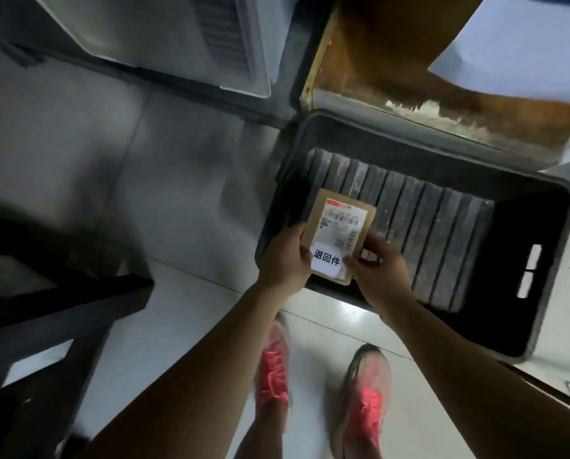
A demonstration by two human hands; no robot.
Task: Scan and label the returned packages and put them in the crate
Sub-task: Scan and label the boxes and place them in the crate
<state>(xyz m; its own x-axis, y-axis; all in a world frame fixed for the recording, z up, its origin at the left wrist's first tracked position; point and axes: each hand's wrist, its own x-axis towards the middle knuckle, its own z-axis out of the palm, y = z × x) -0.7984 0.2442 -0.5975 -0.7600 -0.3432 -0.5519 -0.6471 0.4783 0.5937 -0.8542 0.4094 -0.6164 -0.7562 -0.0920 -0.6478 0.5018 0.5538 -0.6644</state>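
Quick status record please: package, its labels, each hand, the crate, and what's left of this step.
package: small cardboard package, held at the crate's near left corner
labels: barcoded shipping label; white sticker reading 退回件 below it
left hand: grips the package's left edge
right hand: grips its lower right corner, thumb on the sticker
crate: dark plastic crate on the floor, ribbed bottom showing
remaining: package labelled, not yet released

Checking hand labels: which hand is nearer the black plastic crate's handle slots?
Right: right hand grips the brown cardboard package's edge facing the handle slots; left hand grips the opposite edge.
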